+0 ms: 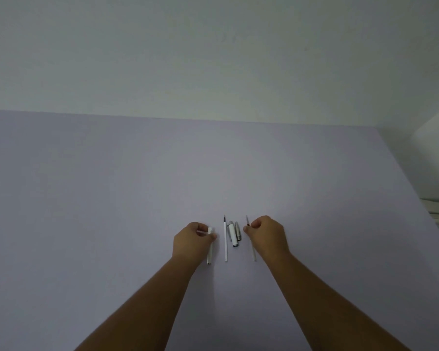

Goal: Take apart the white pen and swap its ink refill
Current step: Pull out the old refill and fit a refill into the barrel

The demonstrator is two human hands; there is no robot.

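Pen (209, 245) dismantled (white barrel, separate refill (225, 243)).

No readable text, label, brand or number anywhere; pen parts (230, 234) too small to tell.

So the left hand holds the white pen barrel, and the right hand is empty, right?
Not quite. The head view shows the right hand pinching a thin refill, so it isn't empty. The left hand does hold the white barrel.
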